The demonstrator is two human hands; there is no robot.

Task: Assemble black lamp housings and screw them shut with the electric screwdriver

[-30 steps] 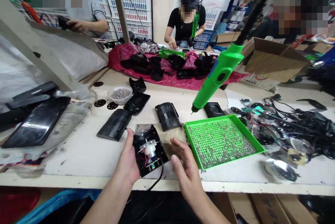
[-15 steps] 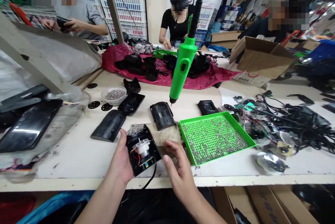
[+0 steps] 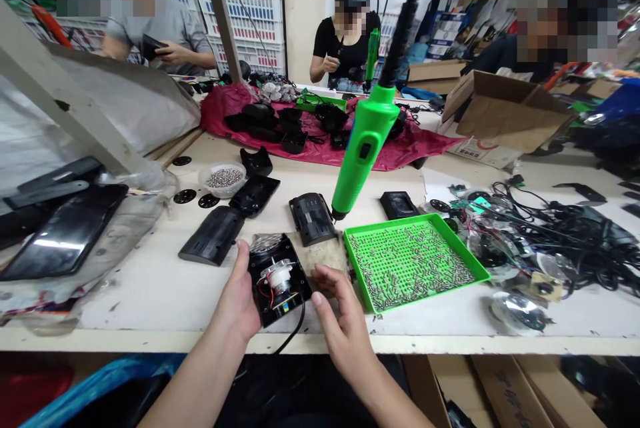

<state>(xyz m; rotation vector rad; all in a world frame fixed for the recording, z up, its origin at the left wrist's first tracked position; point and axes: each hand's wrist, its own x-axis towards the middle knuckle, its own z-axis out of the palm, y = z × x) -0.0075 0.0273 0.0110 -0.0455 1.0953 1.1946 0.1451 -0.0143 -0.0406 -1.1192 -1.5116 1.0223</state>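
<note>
My left hand [image 3: 239,301] grips a black plastic housing [image 3: 295,273] by its left side. Inside this half-shell sit a white round part with a clear disc, red wires and a small board, and a black cable [image 3: 293,335] hangs from its lower edge. My right hand [image 3: 343,318] is just right of the housing, fingers loosely curved and apart, holding nothing; whether the thumb touches the shell I cannot tell. Above hangs a green electric screwdriver [image 3: 365,148], tip down. A green tray [image 3: 373,301] of screws lies right of my hands.
Black covers [image 3: 313,218] and a bowl of small metal parts [image 3: 223,178] lie beyond my hands. Tangled cables and lamp parts [image 3: 525,241] cover the right side. Black parts rest on red cloth [image 3: 215,105] at the back. A slanted post [image 3: 75,108] stands left. Co-workers sit opposite.
The hanging screwdriver has swung, its tip now lower and slightly further right. The housing in my left hand has shifted a little right, closer to my right hand.
</note>
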